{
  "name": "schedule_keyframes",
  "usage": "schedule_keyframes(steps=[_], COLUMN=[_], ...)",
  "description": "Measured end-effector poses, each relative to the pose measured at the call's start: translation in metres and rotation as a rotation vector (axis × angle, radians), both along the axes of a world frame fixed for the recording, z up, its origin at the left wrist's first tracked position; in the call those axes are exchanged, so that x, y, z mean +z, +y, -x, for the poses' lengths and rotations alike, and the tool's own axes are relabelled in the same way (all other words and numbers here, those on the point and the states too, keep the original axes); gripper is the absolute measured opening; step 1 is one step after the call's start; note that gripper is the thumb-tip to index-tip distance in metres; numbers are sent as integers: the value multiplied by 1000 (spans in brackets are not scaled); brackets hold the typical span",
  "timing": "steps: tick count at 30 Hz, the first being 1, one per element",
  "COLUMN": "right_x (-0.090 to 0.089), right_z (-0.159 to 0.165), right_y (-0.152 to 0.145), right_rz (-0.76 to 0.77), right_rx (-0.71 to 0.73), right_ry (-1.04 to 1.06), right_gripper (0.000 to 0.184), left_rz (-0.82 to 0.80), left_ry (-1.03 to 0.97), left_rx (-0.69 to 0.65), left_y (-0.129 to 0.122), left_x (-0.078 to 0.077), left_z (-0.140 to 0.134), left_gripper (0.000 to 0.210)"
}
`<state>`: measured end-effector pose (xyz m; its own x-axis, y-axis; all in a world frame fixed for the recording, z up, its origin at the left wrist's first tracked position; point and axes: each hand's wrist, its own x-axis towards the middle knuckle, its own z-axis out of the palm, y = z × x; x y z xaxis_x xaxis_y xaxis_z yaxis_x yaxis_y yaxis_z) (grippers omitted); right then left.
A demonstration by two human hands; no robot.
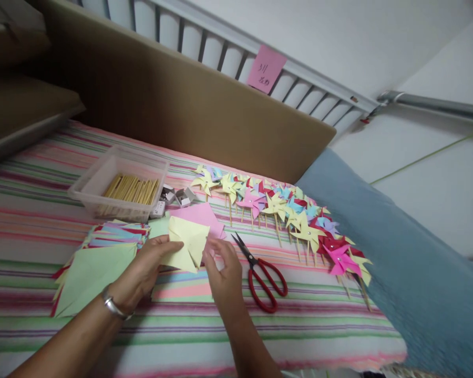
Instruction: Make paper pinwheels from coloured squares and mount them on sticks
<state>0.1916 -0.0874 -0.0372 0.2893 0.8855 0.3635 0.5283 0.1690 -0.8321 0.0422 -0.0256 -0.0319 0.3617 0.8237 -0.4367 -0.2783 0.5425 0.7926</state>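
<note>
My left hand [153,257] grips a pale yellow paper square [191,236] by its left side, thumb on top. Slits run inward from the corners of this sheet. Close against its right edge, my right hand [224,268] has thumb and forefinger drawn together; what lies between them is too small to make out. Beneath the square are pink paper [201,212] and a layered stack of coloured sheets [181,289]. Red-handled scissors [260,275] lie to the right of my right hand, blades pointing up and left.
A clear plastic box [120,202] holds thin wooden sticks [132,189]. Small boxes [184,196] stand beside it. Fanned paper squares [96,275] lie at left. Finished pinwheels [276,205] fill the right side of the striped cloth [319,336]. A brown board [189,110] stands behind.
</note>
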Motion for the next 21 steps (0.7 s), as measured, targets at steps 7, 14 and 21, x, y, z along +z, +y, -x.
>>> schedule_keyframes(steps=[7,14,21], right_x=[1,2,2], right_z=[2,1,2], right_y=[-6,-4,-2], right_rz=[-108,-18,105], right_rx=[174,197,124], right_ry=[-409,-279,-157], right_gripper=[33,14,9], left_rz=[-78,-69,-69], left_ry=[-52,-3,91], left_rx=[-31,-61,-89], left_y=[8,4,-3], left_x=[-7,-8,-8], left_z=[10,4,-5], left_gripper=[22,28,22])
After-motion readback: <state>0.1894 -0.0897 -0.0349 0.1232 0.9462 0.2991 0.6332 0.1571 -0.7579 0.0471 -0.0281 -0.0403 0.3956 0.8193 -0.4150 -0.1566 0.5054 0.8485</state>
